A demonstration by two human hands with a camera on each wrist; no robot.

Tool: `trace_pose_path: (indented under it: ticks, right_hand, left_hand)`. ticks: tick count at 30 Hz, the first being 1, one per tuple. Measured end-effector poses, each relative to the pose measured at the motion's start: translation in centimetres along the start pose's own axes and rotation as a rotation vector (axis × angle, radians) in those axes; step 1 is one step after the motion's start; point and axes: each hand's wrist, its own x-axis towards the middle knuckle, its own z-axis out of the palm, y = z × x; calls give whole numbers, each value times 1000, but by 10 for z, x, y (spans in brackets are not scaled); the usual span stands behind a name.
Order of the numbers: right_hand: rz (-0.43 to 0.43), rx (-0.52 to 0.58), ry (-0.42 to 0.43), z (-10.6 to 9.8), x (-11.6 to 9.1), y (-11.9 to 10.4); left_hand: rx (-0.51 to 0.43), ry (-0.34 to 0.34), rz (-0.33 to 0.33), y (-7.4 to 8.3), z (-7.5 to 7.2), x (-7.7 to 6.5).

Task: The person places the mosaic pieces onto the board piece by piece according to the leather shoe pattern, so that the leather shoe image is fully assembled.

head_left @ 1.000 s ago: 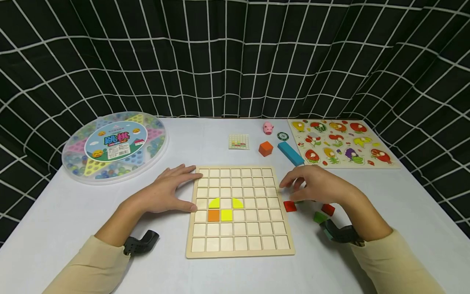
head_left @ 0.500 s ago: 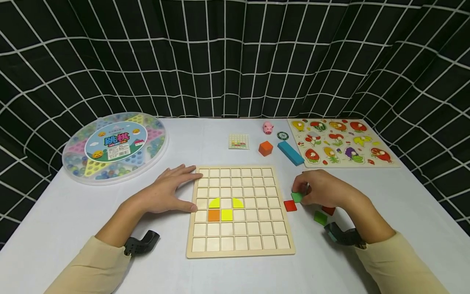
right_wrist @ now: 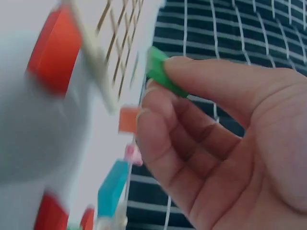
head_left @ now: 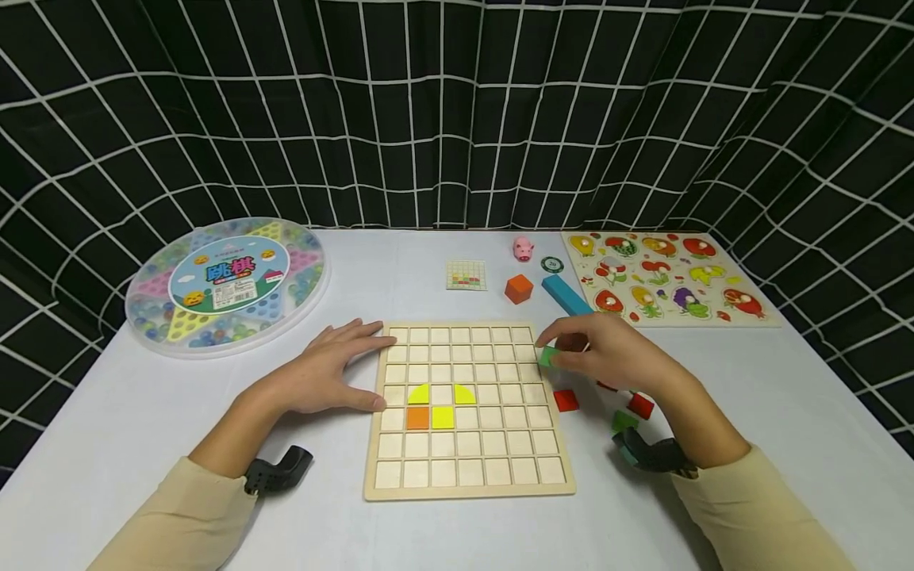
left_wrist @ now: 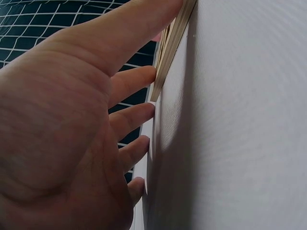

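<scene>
A wooden grid board (head_left: 467,468) lies on the white table, bearing an orange square tile (head_left: 417,418), a yellow square tile (head_left: 443,417) and two yellow quarter-round tiles (head_left: 465,394). My left hand (head_left: 321,373) rests at the board's left edge, its thumb and fingertips touching the rim with the fingers spread. Between thumb and fingers, my right hand (head_left: 607,349) pinches a green tile (right_wrist: 160,72), held at the board's right edge. Beneath and beside that hand lie red tiles (head_left: 566,400) and another green tile (head_left: 624,421), some partly hidden by the hand and wrist.
Behind the board are a small pattern card (head_left: 466,275), an orange cube (head_left: 518,289), a pink pig figure (head_left: 523,248), a round chip (head_left: 552,264) and a blue block (head_left: 566,294). A fruit puzzle board (head_left: 671,277) lies back right; an oval marble-game box (head_left: 228,285) stands back left.
My right hand has picked up the green tile from beside the red one and carried it left and away from me to the board's edge. The left hand stays put.
</scene>
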Motion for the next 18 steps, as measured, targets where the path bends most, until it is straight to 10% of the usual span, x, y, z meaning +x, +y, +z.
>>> trace_pose_path:
  ticks: [11,18]
  right_hand:
    - [-209,275,-143,47,17,-65]
    - [-268,256,-235,75,29,-97]
  left_hand:
    - [-1,-6,-9,1,-1,0]
    - [-3,-6,-3,0,-1,0]
